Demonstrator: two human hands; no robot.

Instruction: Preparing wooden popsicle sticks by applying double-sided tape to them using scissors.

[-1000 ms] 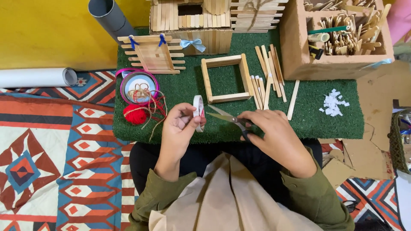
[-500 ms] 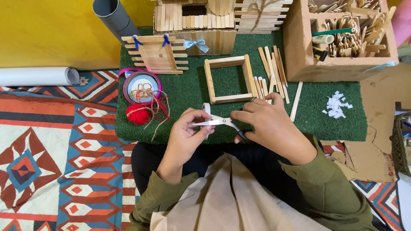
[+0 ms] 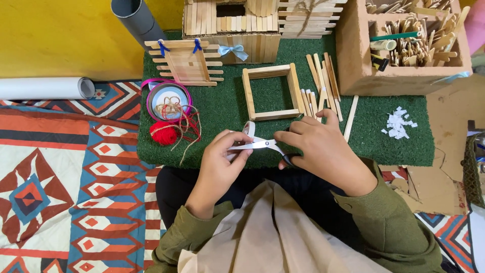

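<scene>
— What are the hands doing?

— The right hand (image 3: 323,151) grips the dark handles of a pair of steel-bladed scissors (image 3: 262,145), fingers closed through the loops. The left hand (image 3: 220,159) pinches a small roll of white tape (image 3: 248,128) at the near edge of the green turf mat (image 3: 222,108), thumb and fingers closed around it. The blades point left and meet the tape just at the left fingertips — whether they have bitten through, I cannot tell.

— How far along does the work look?

— Judging by what lies there, partway. A square frame of wooden craft sticks (image 3: 272,92) lies assembled in the middle of the mat, a slatted stick panel with blue ties (image 3: 186,61) sits behind it, and a pile of small white snippets (image 3: 399,123) lies to the right. Loose wooden sticks (image 3: 323,81) remain unused beside the frame.

— Anything crowding the hands?

— A ball of red yarn (image 3: 162,133) with trailing twine lies just left of the left hand, a pink-rimmed round tin (image 3: 168,101) behind it. The cardboard box of sticks (image 3: 399,45) stands well apart.
</scene>
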